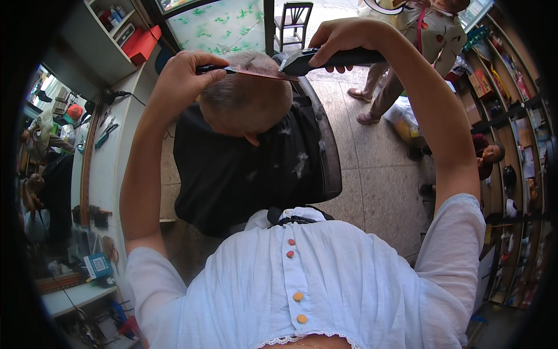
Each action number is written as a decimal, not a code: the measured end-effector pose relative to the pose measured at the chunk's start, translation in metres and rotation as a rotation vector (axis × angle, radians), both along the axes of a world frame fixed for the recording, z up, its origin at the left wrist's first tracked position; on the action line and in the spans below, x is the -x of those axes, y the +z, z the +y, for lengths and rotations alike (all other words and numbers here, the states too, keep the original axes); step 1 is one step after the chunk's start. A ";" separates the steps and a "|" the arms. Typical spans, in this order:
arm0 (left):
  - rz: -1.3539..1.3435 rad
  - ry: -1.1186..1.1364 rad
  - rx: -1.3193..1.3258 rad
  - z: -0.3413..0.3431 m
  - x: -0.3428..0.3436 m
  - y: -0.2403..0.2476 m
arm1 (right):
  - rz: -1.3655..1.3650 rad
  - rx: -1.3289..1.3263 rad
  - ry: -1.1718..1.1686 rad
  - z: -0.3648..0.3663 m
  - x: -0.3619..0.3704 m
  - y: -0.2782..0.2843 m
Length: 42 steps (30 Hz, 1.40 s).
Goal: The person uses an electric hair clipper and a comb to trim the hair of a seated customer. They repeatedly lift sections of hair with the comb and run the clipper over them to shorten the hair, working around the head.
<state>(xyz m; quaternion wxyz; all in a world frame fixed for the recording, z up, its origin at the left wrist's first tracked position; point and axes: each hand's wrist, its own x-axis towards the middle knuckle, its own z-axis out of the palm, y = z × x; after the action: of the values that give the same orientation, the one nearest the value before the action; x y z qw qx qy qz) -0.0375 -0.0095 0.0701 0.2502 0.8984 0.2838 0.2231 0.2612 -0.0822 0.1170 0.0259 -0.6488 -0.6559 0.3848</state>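
Note:
A person's head with short grey hair (247, 96) is in front of me, above a black cape (250, 166) dusted with hair clippings. My left hand (189, 72) is closed around the handle of a comb (258, 71), whose reddish teeth lie across the top of the hair. In my right hand (349, 41) is a dark hair clipper (343, 58), held level with its blade end at the right end of the comb, by the side of the head. Whether the blade touches the hair I cannot tell.
The cape covers a dark barber chair (328, 145). On the left are a mirror (55, 186) and a white counter (113, 139). Another person (433, 29) stands at the far right, near a plastic bag (404, 119). A seated person (491, 154) is beside the shelves (517, 134). A wooden chair (292, 24) stands beyond.

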 end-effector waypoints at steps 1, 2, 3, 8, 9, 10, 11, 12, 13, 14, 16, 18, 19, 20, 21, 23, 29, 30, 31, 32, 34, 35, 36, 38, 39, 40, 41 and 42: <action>0.002 0.026 -0.013 0.002 -0.001 0.000 | -0.014 0.032 -0.001 0.000 -0.002 0.000; 0.006 0.047 -0.027 0.003 -0.002 0.000 | 0.007 0.070 0.002 0.002 -0.003 0.000; 0.011 0.067 -0.042 0.001 -0.004 0.001 | 0.004 0.074 0.011 0.004 -0.004 0.001; -0.006 0.078 -0.115 0.002 -0.007 0.001 | 0.018 0.039 0.065 0.020 0.009 0.004; -0.009 0.079 -0.126 0.002 -0.007 0.001 | 0.067 0.046 0.092 0.026 0.012 0.005; -0.007 0.083 -0.135 0.000 -0.007 0.001 | 0.051 -0.039 0.040 0.024 0.021 0.006; -0.016 0.094 -0.126 -0.001 -0.007 0.000 | 0.101 -0.100 0.021 0.027 0.024 0.000; -0.026 0.106 -0.116 -0.003 -0.006 -0.002 | 0.117 -0.176 -0.009 0.024 0.026 -0.004; -0.038 0.116 -0.108 -0.005 -0.005 -0.004 | 0.130 -0.252 -0.039 0.019 0.029 -0.006; -0.109 0.064 -0.088 -0.009 -0.001 -0.008 | 0.126 -0.271 -0.075 0.014 0.029 -0.008; -0.257 -0.039 -0.050 -0.021 0.011 -0.024 | 0.133 -0.292 -0.079 -0.008 0.026 -0.007; -0.231 -0.084 0.030 -0.040 0.019 -0.042 | 0.093 -0.341 -0.083 -0.034 0.025 -0.009; -0.217 -0.111 0.070 -0.047 0.021 -0.051 | 0.047 -0.348 -0.092 -0.045 0.024 -0.014; -0.214 -0.101 0.079 -0.053 0.026 -0.058 | -0.019 -0.389 -0.074 -0.053 0.024 -0.022; -0.210 -0.092 0.089 -0.057 0.031 -0.065 | -0.084 -0.430 -0.056 -0.062 0.027 -0.028; -0.229 -0.044 0.121 -0.059 0.043 -0.076 | -0.210 -0.440 -0.046 -0.079 0.051 -0.029; -0.359 0.030 0.120 -0.045 0.052 -0.090 | -0.493 -0.509 -0.043 -0.107 0.089 -0.040; -0.370 0.040 0.102 -0.045 0.051 -0.088 | -0.521 -0.535 -0.038 -0.109 0.092 -0.042; -0.379 0.052 0.085 -0.046 0.051 -0.088 | -0.531 -0.523 -0.042 -0.110 0.096 -0.042; -0.387 0.046 0.044 -0.045 0.051 -0.089 | -0.541 -0.511 -0.046 -0.110 0.100 -0.041; -0.401 0.034 -0.039 -0.042 0.049 -0.093 | -0.558 -0.507 -0.039 -0.112 0.107 -0.040; -0.422 0.036 -0.077 -0.041 0.049 -0.095 | -0.566 -0.515 -0.027 -0.114 0.110 -0.039; -0.444 0.039 -0.115 -0.040 0.048 -0.097 | -0.573 -0.523 -0.015 -0.116 0.113 -0.039; -0.472 0.039 -0.179 -0.037 0.046 -0.098 | -0.622 -0.543 -0.013 -0.119 0.120 -0.041; -0.479 0.041 -0.205 -0.037 0.045 -0.098 | -0.647 -0.553 -0.012 -0.120 0.123 -0.042; -0.487 0.039 -0.233 -0.036 0.044 -0.096 | -0.651 -0.515 -0.033 -0.119 0.126 -0.041; -0.494 0.038 -0.246 -0.036 0.043 -0.094 | -0.654 -0.478 -0.055 -0.116 0.130 -0.041; -0.502 0.037 -0.259 -0.037 0.042 -0.093 | -0.657 -0.440 -0.076 -0.114 0.134 -0.040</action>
<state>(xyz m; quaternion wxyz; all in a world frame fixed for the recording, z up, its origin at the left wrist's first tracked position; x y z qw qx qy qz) -0.0794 -0.0461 -0.0229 0.1915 0.8341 0.1985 0.4776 0.1275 -0.1962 0.0768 -0.0326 -0.7402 -0.6715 0.0059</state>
